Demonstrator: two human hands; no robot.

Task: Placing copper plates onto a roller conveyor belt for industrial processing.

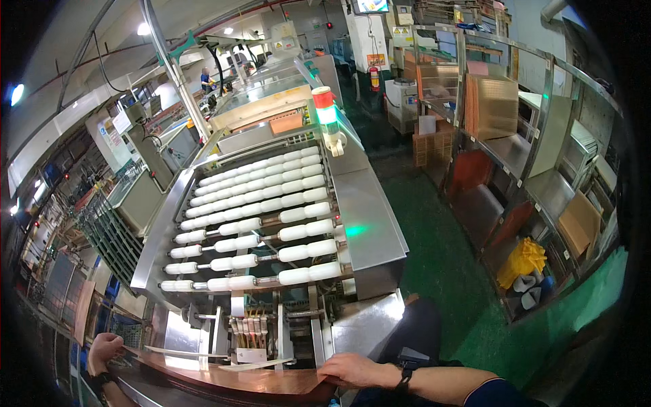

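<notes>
A thin copper-coloured sheet (234, 380) spans the lower edge of the view, just in front of the near end of a conveyor. My left hand (105, 349) is closed on its left end. At the opposite end, the fingers of my right hand (354, 370) pinch the sheet's corner. Beyond the sheet lie the conveyor's white rollers (264, 197), set in a metal frame. Between the sheet and the rollers is a row of small fittings (251, 325) with coloured leads. The sheet's lower part is cut off by the view's edge.
A signal tower (325, 112) glows green on the conveyor's right side. Another copper panel (286, 123) lies at the machine's far end. Metal shelving (505, 159) with stacked boards and yellow gloves (522, 263) stands at right, across a green floor (434, 224). Racks (112, 237) stand at left.
</notes>
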